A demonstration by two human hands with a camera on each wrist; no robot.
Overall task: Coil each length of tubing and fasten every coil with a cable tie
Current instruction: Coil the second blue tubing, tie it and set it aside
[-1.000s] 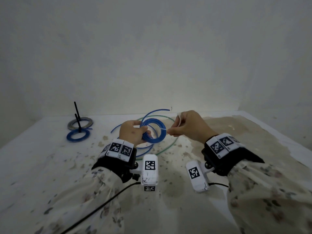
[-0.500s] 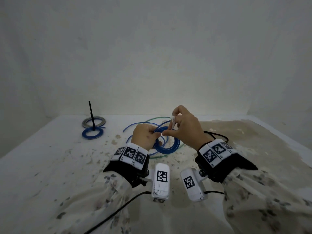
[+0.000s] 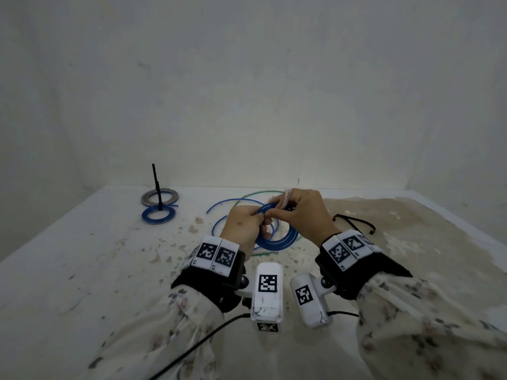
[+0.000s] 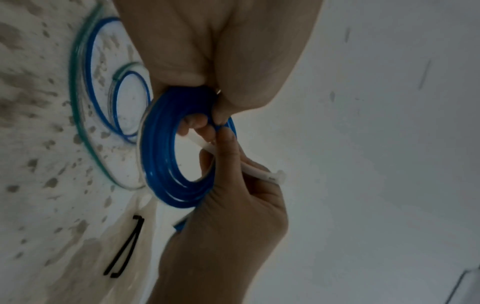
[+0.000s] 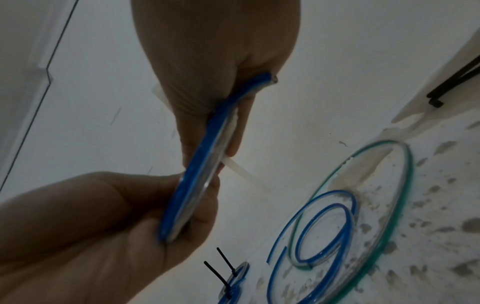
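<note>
A blue tubing coil is held above the table, edge-on in the right wrist view. My left hand grips its upper left rim. My right hand pinches a white cable tie that passes through the coil's opening. Loose blue tubing and loose green tubing lie on the table under the hands.
At the back left lie a grey coil and a blue coil, each with a black tie sticking up. Black cable ties lie right of my hands. The table is stained; walls close behind.
My right hand has brought the white tie from the coil's right side to its top rim and into the opening. Both hands now meet on the coil.
</note>
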